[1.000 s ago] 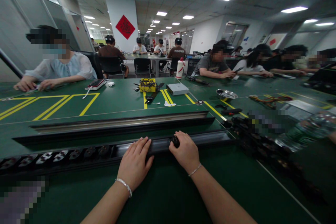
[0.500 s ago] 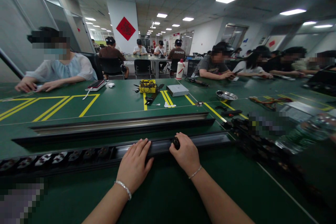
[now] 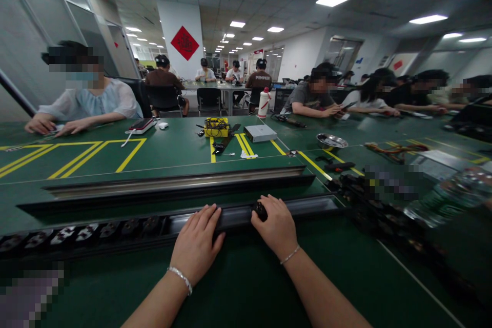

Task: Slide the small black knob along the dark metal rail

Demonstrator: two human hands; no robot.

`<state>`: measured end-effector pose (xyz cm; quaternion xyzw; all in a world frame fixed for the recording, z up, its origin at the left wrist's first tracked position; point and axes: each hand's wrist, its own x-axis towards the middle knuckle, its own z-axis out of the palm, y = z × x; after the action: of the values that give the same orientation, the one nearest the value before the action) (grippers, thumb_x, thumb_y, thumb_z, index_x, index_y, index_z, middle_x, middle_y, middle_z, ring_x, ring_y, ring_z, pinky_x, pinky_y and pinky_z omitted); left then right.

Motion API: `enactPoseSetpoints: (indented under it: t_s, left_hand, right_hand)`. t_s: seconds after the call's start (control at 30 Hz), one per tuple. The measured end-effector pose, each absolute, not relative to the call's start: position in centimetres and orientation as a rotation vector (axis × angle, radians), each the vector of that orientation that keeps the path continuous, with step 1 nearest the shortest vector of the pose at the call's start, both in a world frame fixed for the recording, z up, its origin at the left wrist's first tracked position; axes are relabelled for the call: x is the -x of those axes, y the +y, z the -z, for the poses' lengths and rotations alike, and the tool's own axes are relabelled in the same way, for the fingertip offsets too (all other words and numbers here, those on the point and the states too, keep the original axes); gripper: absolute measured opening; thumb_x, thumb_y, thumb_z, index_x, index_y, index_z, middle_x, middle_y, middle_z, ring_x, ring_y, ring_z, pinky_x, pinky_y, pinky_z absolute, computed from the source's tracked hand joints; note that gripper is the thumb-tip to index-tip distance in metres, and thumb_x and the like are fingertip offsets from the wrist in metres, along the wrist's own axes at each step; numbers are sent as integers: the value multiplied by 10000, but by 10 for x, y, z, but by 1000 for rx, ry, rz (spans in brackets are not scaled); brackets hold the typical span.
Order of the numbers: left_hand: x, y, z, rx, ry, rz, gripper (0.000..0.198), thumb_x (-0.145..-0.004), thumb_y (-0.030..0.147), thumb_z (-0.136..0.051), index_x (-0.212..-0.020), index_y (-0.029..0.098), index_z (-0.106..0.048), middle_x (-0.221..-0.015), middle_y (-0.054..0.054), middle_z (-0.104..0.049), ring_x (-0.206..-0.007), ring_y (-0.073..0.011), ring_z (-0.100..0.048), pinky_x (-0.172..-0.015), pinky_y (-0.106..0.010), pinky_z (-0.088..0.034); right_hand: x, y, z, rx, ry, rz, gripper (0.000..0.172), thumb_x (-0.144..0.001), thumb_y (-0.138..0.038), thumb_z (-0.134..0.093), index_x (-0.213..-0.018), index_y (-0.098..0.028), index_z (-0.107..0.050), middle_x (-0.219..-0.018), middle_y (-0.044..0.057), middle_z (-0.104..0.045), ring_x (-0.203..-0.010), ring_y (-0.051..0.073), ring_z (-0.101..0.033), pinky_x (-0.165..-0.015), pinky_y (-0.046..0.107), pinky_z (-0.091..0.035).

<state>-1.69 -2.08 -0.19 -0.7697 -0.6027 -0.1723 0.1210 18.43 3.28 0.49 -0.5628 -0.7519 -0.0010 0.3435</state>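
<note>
A long black channel rail (image 3: 307,206) lies across the green table in front of me, with several socket modules (image 3: 88,231) seated in its left part. My left hand (image 3: 197,241) rests flat on the rail's near edge, fingers stretched out. My right hand (image 3: 277,225) is closed on a small black module (image 3: 260,210) held at the rail's open slot. A second long rail (image 3: 172,184) lies parallel just behind.
A heap of black parts (image 3: 369,200) and a plastic bottle (image 3: 446,197) lie to my right. Farther back sit a yellow box (image 3: 216,126), a white box (image 3: 260,132) and a metal dish (image 3: 331,139). Other people work around the table and at tables behind.
Both hands stay almost where they were on the rail; the right hand with the black module has edged slightly right. The view has shifted a little.
</note>
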Motion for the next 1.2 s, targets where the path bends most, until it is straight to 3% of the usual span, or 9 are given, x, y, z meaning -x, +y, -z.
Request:
enactPoseSetpoints:
  t_s: [0.73, 1.2]
  left_hand:
    - [2, -22, 3, 2281, -1717, 497, 511, -783, 333, -453, -1266, 178, -386, -1322, -73, -454, -1250, -225, -354, -1012, -404, -354]
    - [-45, -4, -7, 2450, -1752, 519, 503, -753, 287, -504, -1227, 145, -418, -1295, -107, -475, -1226, -230, -384, -1015, -408, -347]
  right_hand:
    - [-182, 35, 0, 1431, -1921, 20, 248, -704, -265, -525, -917, -173, -614, -1013, 62, -639, -1051, 213, -516, -951, 342, -376]
    - [-183, 35, -7, 1448, -1938, -94, 253, -697, -257, -546, -928, -178, -612, -1002, 66, -637, -1059, 217, -512, -942, 341, -387]
